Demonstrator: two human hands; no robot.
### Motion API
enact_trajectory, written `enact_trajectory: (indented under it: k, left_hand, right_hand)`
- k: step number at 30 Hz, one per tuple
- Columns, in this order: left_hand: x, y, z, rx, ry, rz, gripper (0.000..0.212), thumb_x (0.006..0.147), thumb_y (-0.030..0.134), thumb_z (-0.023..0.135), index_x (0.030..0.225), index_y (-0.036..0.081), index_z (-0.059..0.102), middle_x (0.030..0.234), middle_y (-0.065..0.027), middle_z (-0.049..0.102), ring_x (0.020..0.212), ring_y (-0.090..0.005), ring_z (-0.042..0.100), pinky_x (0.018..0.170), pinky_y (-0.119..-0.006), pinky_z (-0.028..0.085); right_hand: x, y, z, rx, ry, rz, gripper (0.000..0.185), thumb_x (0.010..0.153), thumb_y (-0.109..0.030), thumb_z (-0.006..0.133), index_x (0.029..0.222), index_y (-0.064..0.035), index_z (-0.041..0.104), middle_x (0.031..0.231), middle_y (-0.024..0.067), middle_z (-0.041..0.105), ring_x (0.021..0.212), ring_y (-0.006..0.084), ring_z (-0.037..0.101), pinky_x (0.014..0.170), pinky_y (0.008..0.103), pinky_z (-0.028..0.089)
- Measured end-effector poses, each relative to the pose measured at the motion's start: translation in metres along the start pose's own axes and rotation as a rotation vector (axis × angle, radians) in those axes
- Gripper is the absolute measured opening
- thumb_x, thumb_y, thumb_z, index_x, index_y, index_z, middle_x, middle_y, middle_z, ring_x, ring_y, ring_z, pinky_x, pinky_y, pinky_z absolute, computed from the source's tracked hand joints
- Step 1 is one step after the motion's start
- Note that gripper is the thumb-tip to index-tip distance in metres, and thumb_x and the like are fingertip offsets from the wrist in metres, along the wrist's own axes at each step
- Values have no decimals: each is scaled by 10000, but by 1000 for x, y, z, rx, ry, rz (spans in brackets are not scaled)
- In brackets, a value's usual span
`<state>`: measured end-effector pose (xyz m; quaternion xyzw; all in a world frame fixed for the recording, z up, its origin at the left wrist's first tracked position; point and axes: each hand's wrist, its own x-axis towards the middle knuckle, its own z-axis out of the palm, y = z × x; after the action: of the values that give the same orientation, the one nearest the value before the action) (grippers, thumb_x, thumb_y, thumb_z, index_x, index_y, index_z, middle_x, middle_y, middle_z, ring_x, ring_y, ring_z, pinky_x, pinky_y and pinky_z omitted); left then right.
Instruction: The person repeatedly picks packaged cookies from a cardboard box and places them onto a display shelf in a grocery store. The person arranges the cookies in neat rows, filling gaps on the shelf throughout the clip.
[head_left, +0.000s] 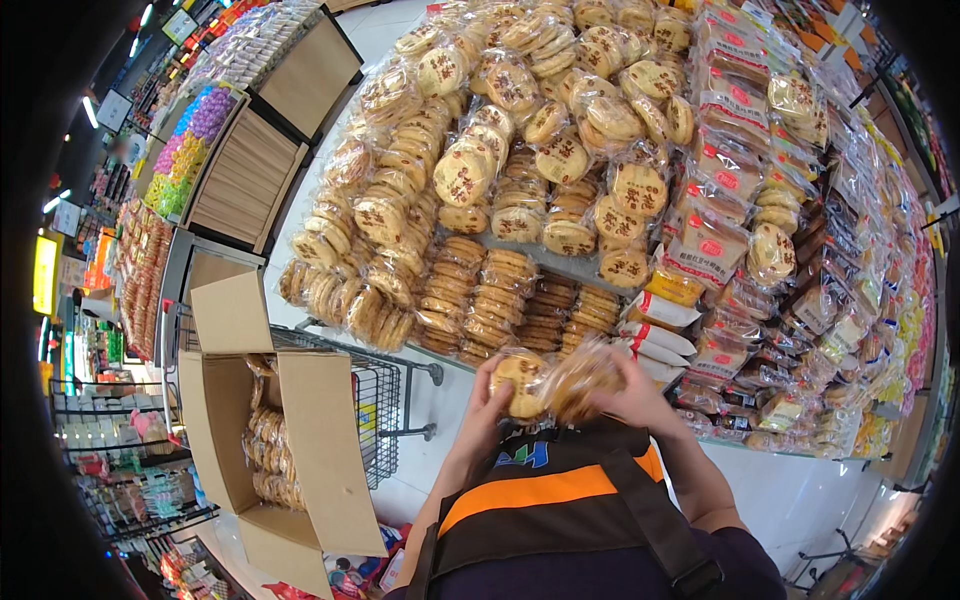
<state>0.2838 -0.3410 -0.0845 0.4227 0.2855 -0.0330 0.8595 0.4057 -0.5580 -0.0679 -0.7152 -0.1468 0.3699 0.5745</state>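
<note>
My left hand (486, 396) grips a clear-wrapped pack of round golden pastries (519, 384) stamped with brown characters. Close beside it, a second wrapped pack of round pastries (576, 386) is in my right hand (637, 396), blurred and with its film crinkled. Both packs are in front of my chest, at the near edge of a display heaped with similar pastry packs (480, 169). Just beyond my hands, stacks of darker round cookies (499, 292) stand in rows. Whether the two packs are joined cannot be made out.
An open cardboard carton (322, 442) with wrapped pastries (274, 457) inside rests on a wire shopping cart (375, 420) to my left. Bagged sliced bread (709, 244) and white packets (656, 337) fill the display's right part. Wood-panelled display stands (247, 165) line the far left.
</note>
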Motion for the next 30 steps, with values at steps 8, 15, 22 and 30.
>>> enact_trajectory:
  k: [8,15,22,30]
  left_hand:
    - [3,-2,0,48,131,203,511,1015,224,472,1454,129,227,1410,-92,399,1280,-200,425,1067,-345,363]
    - [0,4,10,65,-14,158,441,1050,274,395,1438,146,230,1375,-111,417,1246,-220,465,1024,-353,419]
    - [-2,-2,4,-2,36,94,416,1057,327,357,1428,181,239,1325,-112,459,1165,-225,545,918,-359,515]
    - [4,-8,-1,-202,1,79,503,1019,480,368,1399,159,288,1279,-121,495,1113,-247,587,897,-377,540]
  right_hand:
    - [5,31,9,624,152,125,459,1023,-267,494,1389,-8,398,1253,66,583,1146,165,550,1032,343,411]
    - [17,15,64,41,-28,-344,717,817,-401,762,1330,-19,439,1448,185,309,1378,317,279,1122,401,254]
    - [14,16,64,-213,8,-565,711,720,-458,830,1201,-41,513,1411,209,344,1328,375,341,1094,439,286]
    - [9,8,63,-367,89,-646,717,681,-478,848,1161,-40,547,1372,216,397,1263,388,421,1041,435,367]
